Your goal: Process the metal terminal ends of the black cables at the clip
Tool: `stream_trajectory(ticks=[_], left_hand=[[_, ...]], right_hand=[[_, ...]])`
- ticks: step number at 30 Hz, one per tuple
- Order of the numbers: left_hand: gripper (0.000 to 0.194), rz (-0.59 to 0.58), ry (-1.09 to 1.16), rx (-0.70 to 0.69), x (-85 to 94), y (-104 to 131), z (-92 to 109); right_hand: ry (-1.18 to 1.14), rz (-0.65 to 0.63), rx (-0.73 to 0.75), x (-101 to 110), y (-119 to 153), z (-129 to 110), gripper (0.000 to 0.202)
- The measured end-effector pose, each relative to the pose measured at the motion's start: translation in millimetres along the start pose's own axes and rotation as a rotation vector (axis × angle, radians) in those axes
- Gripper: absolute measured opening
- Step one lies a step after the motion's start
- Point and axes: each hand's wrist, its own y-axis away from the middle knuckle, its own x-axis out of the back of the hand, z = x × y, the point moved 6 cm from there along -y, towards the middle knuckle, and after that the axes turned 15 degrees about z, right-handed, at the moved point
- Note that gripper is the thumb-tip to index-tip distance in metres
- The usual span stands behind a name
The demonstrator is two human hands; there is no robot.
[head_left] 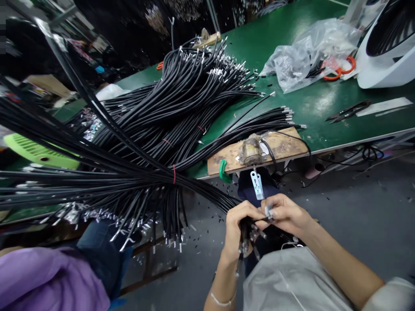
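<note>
At far left, a person in purple clothing (48,276) is beside the table (317,103), below a lime-green slotted piece (42,152). A large pile (194,82) of black cables with pale ends spreads over the green tabletop, some ends hanging past its near edge. In front of it runs the bundle (207,190), drawn together by a red tie (174,174) and reaching from the left side, past the table edge, into the left hand (238,220). That hand is closed around the bundle, whose ends poke out downward below the fingers. On a wooden board (288,140) at the table edge, beside a green clamp (223,170), sits a round device (252,151); a light-blue clip (257,185) hangs just below it. Below the clip, the right hand (288,214) meets the left, its thumb and fingers pinching a pale cable end (269,211), partly covered. Farther right on the table are a clear bag (288,65), orange-handled scissors (333,77), dark pliers (348,111), a white strip (385,106) and a white fan (382,71).
</note>
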Motion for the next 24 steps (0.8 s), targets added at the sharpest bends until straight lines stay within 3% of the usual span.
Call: stream_trajectory(ticks=[2,4,8,10,12,16,24], left_hand=[[0.02,0.033,-0.017,0.012,-0.2,1.3,-3.7],[0.019,0.061,-0.043,0.026,1.5,3.2,-6.9],[0.016,0.114,-0.004,0.017,6.6,5.2,-8.0],[0.015,0.161,0.05,-0.005,9.5,4.4,-7.8],[0.015,0.217,0.088,-0.018,11.9,2.9,-9.5],[0.012,0.274,0.053,-0.024,12.2,-1.5,-14.1],[0.003,0.174,-0.054,-0.018,5.8,-10.4,-7.7]], right_hand=[[0.102,0.057,-0.058,5.3,-6.1,-3.5,0.023],[0.203,0.112,-0.012,9.9,-13.3,-16.2,0.023],[0.37,0.281,0.312,10.3,-25.0,-56.0,0.04],[0.459,0.269,0.403,0.1,-28.2,-64.1,0.047],[0.442,0.193,0.378,-11.5,-31.6,-59.7,0.05],[0.132,0.127,0.229,-20.2,-36.7,-41.7,0.049],[-0.049,0.093,0.135,-18.7,-39.3,-30.8,0.041]])
